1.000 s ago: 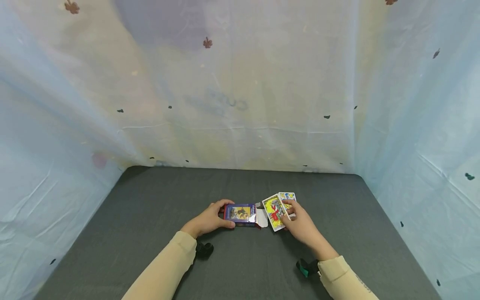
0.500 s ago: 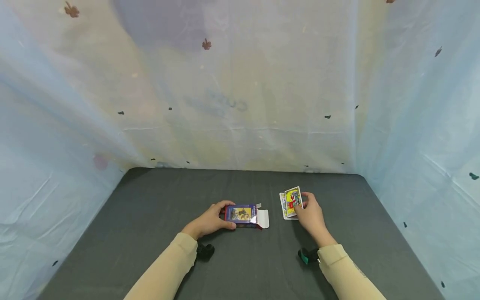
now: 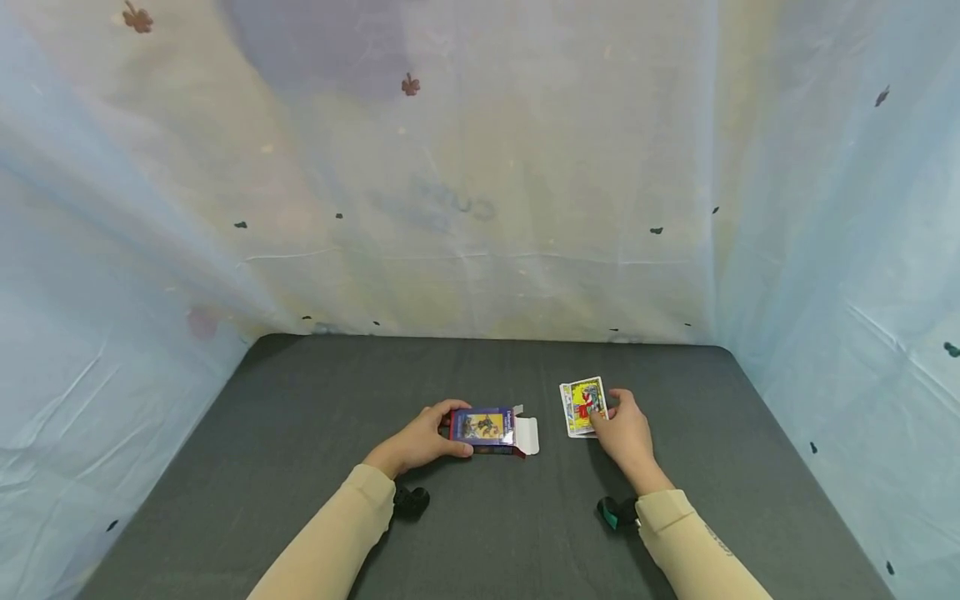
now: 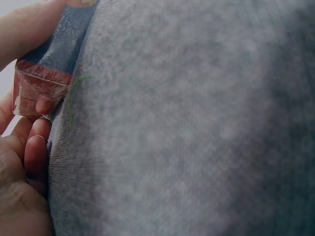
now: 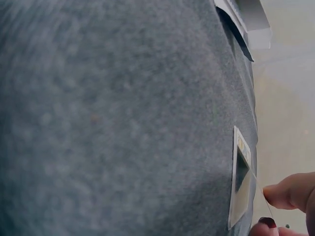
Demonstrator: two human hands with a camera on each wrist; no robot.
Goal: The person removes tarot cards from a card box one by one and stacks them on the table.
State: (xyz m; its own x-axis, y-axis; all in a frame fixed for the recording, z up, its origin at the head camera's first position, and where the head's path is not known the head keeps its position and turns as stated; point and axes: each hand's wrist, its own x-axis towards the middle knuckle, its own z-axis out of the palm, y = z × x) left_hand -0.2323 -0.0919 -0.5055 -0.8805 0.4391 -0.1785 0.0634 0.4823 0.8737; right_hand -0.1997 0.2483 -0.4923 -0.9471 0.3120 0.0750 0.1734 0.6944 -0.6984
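Head view shows a person's two hands over a dark grey cloth-covered table (image 3: 487,542). On the left, the left hand (image 3: 422,438) grips the closed end of a blue-purple card box (image 3: 483,427), thumb along the near side and fingers round the far side. The box lies with its picture panel up, and its white end flap (image 3: 527,435) sticks out open toward the right. In the left wrist view, the end in the hand is red and glossy.

Well apart from the box, on its right, the right hand (image 3: 624,432) pinches an illustrated card (image 3: 585,400), yellow with a red figure, thumb on its face. That card overlaps a lower card (image 3: 567,408), whose white border and left strip show; whether more lie beneath, I cannot tell. Seen from the right wrist, the pinched card stands tilted over the flat one, its edge seeming to meet it.

Cream sleeves (image 3: 326,533) cover both forearms. Behind the table hangs a pale translucent curtain (image 3: 480,167) with small leaf marks.
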